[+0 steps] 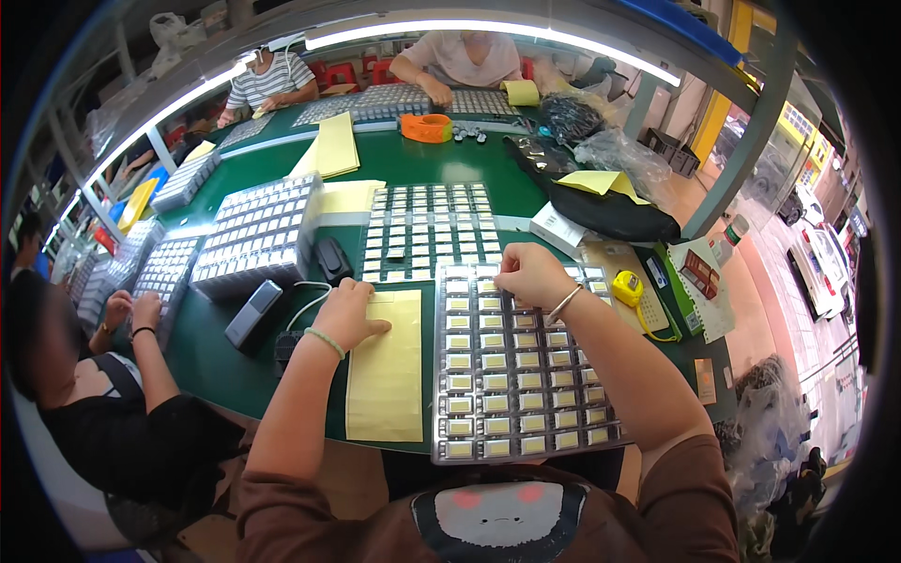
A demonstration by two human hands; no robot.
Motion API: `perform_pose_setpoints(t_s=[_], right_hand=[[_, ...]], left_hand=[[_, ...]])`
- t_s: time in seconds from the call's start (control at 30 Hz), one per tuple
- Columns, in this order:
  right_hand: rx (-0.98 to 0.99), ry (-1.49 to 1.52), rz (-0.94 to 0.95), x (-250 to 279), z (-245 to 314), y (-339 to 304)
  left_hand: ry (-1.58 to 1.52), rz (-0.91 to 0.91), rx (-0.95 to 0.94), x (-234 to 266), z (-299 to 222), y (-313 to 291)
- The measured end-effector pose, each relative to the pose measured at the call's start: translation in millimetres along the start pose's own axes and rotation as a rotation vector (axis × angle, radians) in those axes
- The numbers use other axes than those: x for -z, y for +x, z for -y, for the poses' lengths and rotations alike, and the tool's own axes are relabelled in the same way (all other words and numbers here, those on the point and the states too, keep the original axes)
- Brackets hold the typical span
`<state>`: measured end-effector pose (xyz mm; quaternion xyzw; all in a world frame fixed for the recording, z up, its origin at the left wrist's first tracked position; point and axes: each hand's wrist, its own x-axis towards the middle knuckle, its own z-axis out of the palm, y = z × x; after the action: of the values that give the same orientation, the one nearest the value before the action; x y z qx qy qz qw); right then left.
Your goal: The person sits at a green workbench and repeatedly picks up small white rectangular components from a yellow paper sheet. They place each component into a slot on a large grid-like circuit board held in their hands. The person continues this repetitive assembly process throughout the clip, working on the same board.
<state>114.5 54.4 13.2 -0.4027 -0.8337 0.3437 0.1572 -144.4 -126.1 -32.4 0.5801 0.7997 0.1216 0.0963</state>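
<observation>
A clear plastic compartment tray [477, 399] lies on the green bench [422, 161], beside flat yellow rectangular paper [385, 380].
Left hand [345, 314], thumb spread wide, covers the paper's far corner; right hand [531, 276] curls over the tray, its grip I can't tell.

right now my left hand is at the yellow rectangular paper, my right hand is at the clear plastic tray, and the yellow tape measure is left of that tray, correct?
The tape measure's side is wrong: the head view shows the yellow tape measure to the right of the clear plastic tray. The rest stands.
</observation>
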Motion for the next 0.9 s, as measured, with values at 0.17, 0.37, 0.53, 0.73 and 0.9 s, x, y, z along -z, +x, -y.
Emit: perform_pose_setpoints(t_s=[0.17, 0.37, 0.53, 0.73, 0.9], right_hand=[[-0.073, 0.105, 0.002, 1, -2, -2], [0.224, -0.110, -0.146, -12, -4, -4], [0.262, -0.163, -0.185, -10, -2, -17], [0.409, 0.098, -0.200, 0, 53, -37], [0.739, 0.058, -0.231, -50, 91, -34]], left_hand=[[-0.040, 0.018, 0.031, -2, 8, 12], [-0.054, 0.030, 0.048, 5, 18, 8], [-0.372, -0.118, -0.065, 5, 18, 13], [-0.882, -0.148, -0.131, 55, -6, -15], [-0.874, -0.250, -0.269, 61, -41, -24]])
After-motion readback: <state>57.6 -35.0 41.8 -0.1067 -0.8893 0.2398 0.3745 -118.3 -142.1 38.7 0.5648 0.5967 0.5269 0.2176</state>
